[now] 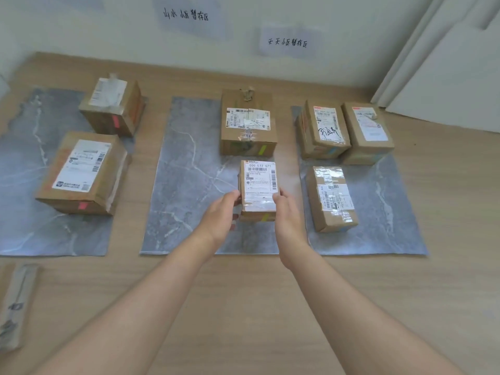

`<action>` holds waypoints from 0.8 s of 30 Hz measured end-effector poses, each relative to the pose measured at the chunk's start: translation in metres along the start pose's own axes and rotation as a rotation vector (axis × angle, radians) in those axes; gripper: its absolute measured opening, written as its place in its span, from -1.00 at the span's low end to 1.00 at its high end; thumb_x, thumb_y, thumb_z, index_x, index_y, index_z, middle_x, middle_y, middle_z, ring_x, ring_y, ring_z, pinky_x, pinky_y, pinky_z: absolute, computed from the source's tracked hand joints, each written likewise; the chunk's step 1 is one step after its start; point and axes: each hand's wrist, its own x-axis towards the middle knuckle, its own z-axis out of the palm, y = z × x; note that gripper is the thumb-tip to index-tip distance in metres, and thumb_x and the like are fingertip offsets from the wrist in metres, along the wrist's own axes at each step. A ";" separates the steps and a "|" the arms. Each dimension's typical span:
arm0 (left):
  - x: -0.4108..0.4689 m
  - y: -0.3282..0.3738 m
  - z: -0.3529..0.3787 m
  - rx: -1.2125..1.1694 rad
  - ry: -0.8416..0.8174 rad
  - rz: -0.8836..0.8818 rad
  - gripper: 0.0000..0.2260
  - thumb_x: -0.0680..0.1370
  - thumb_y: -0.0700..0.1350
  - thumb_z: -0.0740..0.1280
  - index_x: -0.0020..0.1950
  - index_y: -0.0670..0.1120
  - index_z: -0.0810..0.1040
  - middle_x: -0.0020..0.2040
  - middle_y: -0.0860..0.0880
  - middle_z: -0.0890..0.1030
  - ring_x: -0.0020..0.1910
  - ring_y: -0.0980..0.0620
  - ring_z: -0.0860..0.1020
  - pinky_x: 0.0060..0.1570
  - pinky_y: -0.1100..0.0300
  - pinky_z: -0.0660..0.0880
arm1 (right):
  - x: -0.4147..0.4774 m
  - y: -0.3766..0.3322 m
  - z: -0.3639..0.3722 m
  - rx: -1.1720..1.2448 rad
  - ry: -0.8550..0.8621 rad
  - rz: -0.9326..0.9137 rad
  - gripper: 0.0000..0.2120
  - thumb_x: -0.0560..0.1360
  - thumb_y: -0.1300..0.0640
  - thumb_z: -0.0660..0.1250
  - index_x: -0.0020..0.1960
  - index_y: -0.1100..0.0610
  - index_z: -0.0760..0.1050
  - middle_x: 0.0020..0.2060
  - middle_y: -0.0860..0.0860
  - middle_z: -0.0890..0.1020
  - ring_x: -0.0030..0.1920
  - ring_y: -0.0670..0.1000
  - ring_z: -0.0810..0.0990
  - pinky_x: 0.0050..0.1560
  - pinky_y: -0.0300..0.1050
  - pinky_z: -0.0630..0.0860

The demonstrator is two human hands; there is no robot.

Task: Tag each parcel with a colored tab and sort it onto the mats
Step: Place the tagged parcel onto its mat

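Small parcel (258,189) over near-right part of middle mat (184,171), label up, held betw. both hands.
- L hand (220,216): thumb on parcel's top edge, fingers curled round its left side.
- R hand (288,215): thumb on right edge, rest of fingers wrapped round the side and mostly hidden.
- Yellow-green tab (266,217) on parcel's near face.
- Cannot tell if parcel's base touches the mat.

Larger parcel (247,123) sits on far-right part of middle mat, just beyond the held one, w/ matching tab (262,150) on near face.

Left mat (27,158), left of middle mat:
- far-left parcel (112,106)
- near-left parcel (82,171)
- each w/ a red tab.

Right mat (384,207), right of middle mat: 3 parcels, two side by side at far end, one nearer.

Wall beyond middle mat: two paper signs (288,42), handwritten.
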 end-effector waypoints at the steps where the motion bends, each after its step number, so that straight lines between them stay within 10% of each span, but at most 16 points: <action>1: 0.011 -0.002 0.001 -0.011 0.005 -0.013 -0.71 0.67 0.09 0.09 0.10 0.10 0.60 0.13 0.17 0.63 0.13 -0.01 0.59 0.28 -0.05 0.46 | 0.010 0.003 0.001 0.003 0.007 0.009 -0.71 0.70 0.05 0.11 0.36 -0.09 0.45 0.09 -0.28 0.58 0.03 -0.35 0.51 -0.12 -0.37 0.36; 11: 0.061 -0.016 0.001 -0.036 0.009 -0.035 -0.70 0.67 0.09 0.12 0.18 0.03 0.60 0.18 0.09 0.63 0.17 0.01 0.59 0.26 0.01 0.47 | 0.057 0.025 0.013 0.019 0.065 0.003 -0.62 0.70 0.05 0.13 0.50 -0.08 0.36 0.17 -0.36 0.52 0.11 -0.42 0.46 0.05 -0.40 0.34; 17: 0.021 -0.002 -0.016 -0.030 0.033 0.003 -0.83 0.68 0.14 0.10 0.12 0.18 0.47 0.24 0.05 0.45 0.26 0.02 0.44 0.39 -0.06 0.40 | 0.019 0.006 0.008 0.056 0.141 -0.010 -0.56 0.69 -0.02 0.13 0.56 -0.09 0.32 0.46 -0.15 0.43 0.43 -0.13 0.38 0.28 -0.20 0.24; 24: -0.073 0.026 -0.024 -0.040 0.042 0.173 -0.54 0.67 0.17 0.09 0.56 0.10 0.29 0.52 0.07 0.34 0.46 0.02 0.35 0.40 -0.01 0.38 | -0.065 -0.032 0.002 0.127 0.118 -0.125 -0.61 0.68 0.02 0.16 0.49 -0.02 0.41 0.31 -0.14 0.50 0.32 -0.14 0.42 0.26 -0.18 0.28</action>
